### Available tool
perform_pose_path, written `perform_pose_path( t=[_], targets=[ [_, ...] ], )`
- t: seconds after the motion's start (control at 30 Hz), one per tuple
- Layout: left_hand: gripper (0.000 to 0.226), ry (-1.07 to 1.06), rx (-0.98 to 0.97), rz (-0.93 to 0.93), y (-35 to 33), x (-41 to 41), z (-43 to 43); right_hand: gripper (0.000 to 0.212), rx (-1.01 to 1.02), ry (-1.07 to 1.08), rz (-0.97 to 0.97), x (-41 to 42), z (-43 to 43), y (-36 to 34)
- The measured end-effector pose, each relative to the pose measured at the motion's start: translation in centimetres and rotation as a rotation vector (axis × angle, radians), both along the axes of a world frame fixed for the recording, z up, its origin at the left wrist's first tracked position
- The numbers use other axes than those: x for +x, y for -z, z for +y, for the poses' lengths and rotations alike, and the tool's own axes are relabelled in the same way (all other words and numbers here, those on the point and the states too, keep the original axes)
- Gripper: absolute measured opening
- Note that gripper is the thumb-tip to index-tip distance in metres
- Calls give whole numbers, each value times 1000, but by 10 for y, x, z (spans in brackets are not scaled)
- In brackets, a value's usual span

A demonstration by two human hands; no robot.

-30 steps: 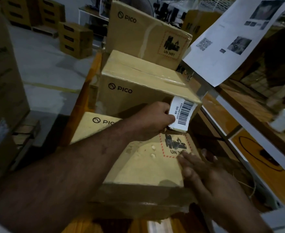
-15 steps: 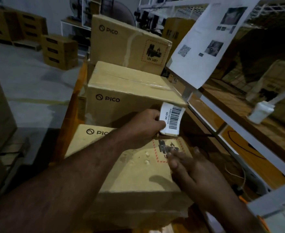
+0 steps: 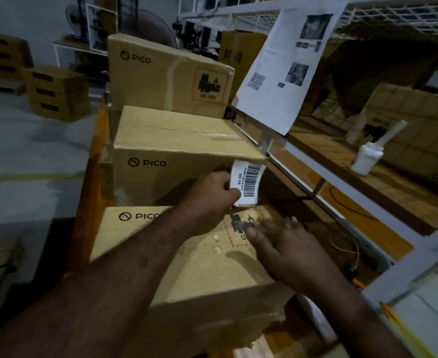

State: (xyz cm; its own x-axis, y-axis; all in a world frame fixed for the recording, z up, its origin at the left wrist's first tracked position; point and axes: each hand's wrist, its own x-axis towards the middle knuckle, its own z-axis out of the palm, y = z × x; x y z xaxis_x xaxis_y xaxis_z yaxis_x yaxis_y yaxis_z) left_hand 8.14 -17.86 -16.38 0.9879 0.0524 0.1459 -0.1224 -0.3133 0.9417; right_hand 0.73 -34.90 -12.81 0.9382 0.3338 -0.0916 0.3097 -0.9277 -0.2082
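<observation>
White paper barcode label (image 3: 247, 183), one. The left hand (image 3: 210, 195) is pinching its left edge between the thumb and curled fingers. It is holding the label at the right end of the middle box (image 3: 166, 174), on the front face just under the top edge, and the free right side is curling away from the cardboard.

The right hand (image 3: 287, 244) is holding nothing. It is lying flat with straight fingers on top of the nearest box (image 3: 187, 267), partly covering the warning mark (image 3: 234, 228).

Step in hand, as judged: sticking the label on. It is best done by squaring the label to the box edge, then smoothing outward from the held side so no crease is forming.

Count:
- Boxes in the row: three, the farthest box (image 3: 161, 76) standing tallest.
- Printed sheet (image 3: 285, 71): one, hanging.
- White bottle (image 3: 366, 157): one, standing on the shelf (image 3: 316, 146).
</observation>
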Motion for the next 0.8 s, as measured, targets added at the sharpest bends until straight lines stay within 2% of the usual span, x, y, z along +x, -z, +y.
perform_pose_path(
  t=[0.1,0.2,0.3,0.4,0.53,0.63,0.73,0.8],
  targets=[
    [21,-35,102,-26,-5,-1,1,84,-16,-61,-93,9,19,16],
    [26,3,63,-37,-3,-5,-2,90,-13,-73,-42,-12,9,17],
    [27,-1,62,-45,0,-6,-3,85,-22,-73,-5,-36,-14,6],
    [23,-10,73,-51,0,-5,-3,82,56,-53,-10,-31,-15,3],
    [20,-37,189,-55,-3,-3,0,69,68,-73,-102,1,15,11],
    [27,-33,213,-54,-3,-2,0,71,112,-94,-171,6,19,17],
    [33,-7,120,-53,1,-8,-5,81,68,-131,12,-21,-5,12],
    [30,-5,35,-36,4,-8,-6,76,23,-171,64,-36,-23,2]
  ],
)
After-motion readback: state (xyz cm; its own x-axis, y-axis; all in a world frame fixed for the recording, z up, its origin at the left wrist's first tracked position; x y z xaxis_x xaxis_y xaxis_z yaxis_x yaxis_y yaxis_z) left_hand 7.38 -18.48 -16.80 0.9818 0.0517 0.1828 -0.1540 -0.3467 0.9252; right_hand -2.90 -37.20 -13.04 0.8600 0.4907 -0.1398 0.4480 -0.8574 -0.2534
